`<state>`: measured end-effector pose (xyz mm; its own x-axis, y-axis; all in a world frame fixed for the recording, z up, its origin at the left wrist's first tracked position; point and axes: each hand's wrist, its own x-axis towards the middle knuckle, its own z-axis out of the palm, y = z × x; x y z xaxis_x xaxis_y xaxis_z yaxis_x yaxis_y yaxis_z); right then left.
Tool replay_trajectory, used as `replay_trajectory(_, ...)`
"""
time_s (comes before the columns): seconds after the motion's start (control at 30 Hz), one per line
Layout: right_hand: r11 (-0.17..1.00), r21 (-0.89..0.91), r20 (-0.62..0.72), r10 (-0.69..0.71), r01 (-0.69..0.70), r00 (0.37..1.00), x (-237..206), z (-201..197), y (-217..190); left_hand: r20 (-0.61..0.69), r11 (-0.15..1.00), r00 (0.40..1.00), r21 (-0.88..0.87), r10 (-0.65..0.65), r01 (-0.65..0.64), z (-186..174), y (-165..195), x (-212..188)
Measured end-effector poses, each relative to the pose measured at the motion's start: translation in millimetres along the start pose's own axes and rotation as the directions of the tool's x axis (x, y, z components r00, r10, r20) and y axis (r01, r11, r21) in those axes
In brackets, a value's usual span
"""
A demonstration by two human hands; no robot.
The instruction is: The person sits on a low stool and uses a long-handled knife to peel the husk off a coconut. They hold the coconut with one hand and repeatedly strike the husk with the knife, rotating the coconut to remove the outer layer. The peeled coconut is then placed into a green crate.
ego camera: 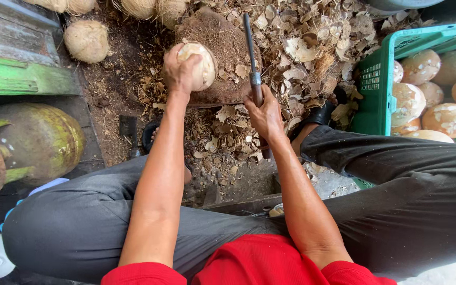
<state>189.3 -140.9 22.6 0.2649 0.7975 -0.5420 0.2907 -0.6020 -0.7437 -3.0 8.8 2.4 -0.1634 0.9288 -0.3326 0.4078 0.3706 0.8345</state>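
- Pale, partly peeled coconut (199, 64) sits on top of a brown chopping stump (227, 58), pinned there by the left hand (179, 71), whose fingers wrap over its near side and top.
- Hard and round, it looks likely to roll or skid on the stump if the grip loosens; the smooth shaved patches seem slicker than the rough brown skin left in places.
- It looks fairly heavy for its size and stiff, not something that gives under the fingers; a firm cupping hold over the crown, well away from the blade's path, seems the safest place.
- Right hand (264, 116) is closed tight around the handle of a long knife (253, 63), the blade pointing away over the stump, just beside the coconut.
- Dry shell flakes (312, 47) lie thick around the stump and between the feet.
- Green crate (378, 79) on the right holds more peeled coconuts (447, 119); unpeeled ones (85, 41) lie at the upper left, well apart.
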Motion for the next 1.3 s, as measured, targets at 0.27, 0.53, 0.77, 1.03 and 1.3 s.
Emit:
replay_trajectory(0.27,0.993,-0.115,0.068,0.034,-0.027,0.997,-6.0,6.8,-3.7,-0.068,0.987,0.998,-0.160,0.006,-0.017,8.9,2.3,-1.4)
replay_trajectory(0.53,0.995,-0.032,0.040,-0.097,0.099,0.994,-21.9,22.4,-25.3,-0.154,0.978,0.986,0.189,-0.063,0.092,21.8,9.4,-11.3)
replay_trajectory(0.77,0.988,0.071,-0.018,-0.139,0.140,0.990,-22.9,20.8,-27.8,-0.210,0.983,0.977,0.182,0.044,-0.005,26.2,7.0,-10.5)
replay_trajectory(1.03,0.979,-0.200,0.075,0.056,-0.040,0.996,-5.5,28.8,-8.0,-0.167,0.993,0.985,0.117,0.033,-0.013,26.5,4.7,-10.7)
replay_trajectory(1.3,0.979,0.134,-0.009,-0.154,0.154,0.988,-12.7,20.1,-14.7,-0.217,0.986,0.974,0.162,0.064,-0.029,23.7,3.6,-7.1)
